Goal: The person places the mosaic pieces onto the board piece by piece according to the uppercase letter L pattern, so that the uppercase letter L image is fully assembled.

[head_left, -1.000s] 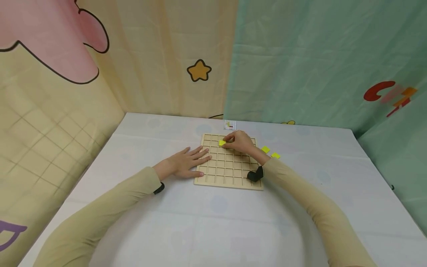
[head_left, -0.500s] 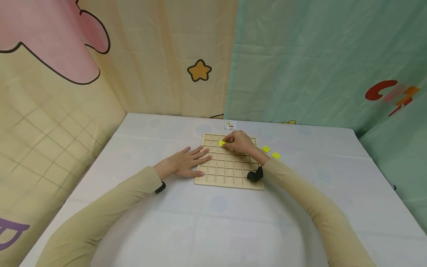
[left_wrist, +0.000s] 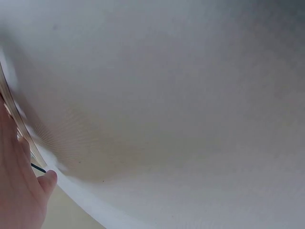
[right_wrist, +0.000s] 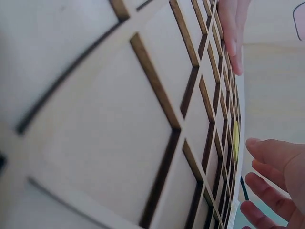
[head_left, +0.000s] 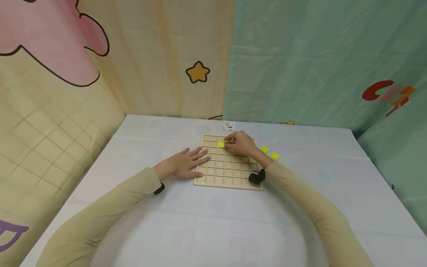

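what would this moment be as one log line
left hand: spread on board | right hand: beside yellow tile, not gripping | yellow tile: on board | other tiles: on table

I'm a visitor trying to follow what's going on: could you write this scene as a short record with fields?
Surface: white table
Board: pale wooden board with a square grid
Placed piece: flat yellow square tile, on the grid
Left hand: fingers spread over the board's left side
Right hand: fingertips beside the tile, not gripping it
Loose pieces: two flat yellow squares, right of the board
Behind the board: small white card with printed grid
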A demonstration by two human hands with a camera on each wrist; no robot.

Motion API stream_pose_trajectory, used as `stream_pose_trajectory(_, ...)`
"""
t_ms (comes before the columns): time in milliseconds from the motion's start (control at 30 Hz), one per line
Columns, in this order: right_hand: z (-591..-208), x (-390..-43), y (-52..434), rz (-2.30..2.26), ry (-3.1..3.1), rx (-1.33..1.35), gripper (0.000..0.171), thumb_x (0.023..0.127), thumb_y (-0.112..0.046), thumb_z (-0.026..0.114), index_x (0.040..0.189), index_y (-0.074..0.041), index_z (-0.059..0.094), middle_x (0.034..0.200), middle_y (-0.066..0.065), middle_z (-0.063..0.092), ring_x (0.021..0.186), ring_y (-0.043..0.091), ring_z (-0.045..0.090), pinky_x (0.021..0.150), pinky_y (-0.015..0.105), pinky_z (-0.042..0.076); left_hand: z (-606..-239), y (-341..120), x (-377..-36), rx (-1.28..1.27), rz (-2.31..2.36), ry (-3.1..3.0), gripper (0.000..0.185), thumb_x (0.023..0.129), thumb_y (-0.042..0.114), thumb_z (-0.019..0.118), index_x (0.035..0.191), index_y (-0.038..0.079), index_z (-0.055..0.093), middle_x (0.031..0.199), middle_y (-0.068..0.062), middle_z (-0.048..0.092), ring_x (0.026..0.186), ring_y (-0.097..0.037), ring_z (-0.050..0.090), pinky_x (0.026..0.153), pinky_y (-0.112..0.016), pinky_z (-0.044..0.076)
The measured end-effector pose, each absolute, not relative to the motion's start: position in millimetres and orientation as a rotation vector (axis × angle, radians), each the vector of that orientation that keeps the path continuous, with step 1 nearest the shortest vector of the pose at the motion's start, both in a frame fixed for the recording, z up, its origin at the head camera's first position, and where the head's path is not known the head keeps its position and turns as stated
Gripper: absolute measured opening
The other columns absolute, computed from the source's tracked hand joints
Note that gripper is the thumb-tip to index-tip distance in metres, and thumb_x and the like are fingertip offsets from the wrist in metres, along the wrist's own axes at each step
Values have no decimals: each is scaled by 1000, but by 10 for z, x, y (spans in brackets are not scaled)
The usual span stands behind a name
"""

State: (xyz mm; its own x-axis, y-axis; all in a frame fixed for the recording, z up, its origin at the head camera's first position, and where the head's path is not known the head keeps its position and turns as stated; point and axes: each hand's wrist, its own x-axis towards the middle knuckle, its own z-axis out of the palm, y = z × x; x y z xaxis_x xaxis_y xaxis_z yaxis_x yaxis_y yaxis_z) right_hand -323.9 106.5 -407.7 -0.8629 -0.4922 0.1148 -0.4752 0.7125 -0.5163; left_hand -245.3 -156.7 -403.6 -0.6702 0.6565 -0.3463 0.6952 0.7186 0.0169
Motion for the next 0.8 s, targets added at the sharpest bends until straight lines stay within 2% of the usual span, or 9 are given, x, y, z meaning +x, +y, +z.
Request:
stream_pose_trajectory(267, -3947, -3133, 1237, -864, 2964, -777, 30, 88, -26, 71, 113, -9, 72, 110, 10, 72, 105, 29, 60, 89, 44, 49, -4073, -1570, -2465, 1080, -141, 2610, 72, 98, 61, 31, 156, 26, 8, 164, -2, -3, 151, -27, -3, 118, -58, 10)
stream_pose_trajectory(800, -3718, -2901, 1848, -903, 3082, -711, 28, 88, -18, 70, 113, -5, 71, 110, 14, 70, 105, 33, 57, 88, 47, 47, -4031, -1565, -2414, 1082, -101, 2625, 71, 98, 58, 35, 156, 23, 12, 164, -5, 2, 151, -29, 0, 117, -60, 11)
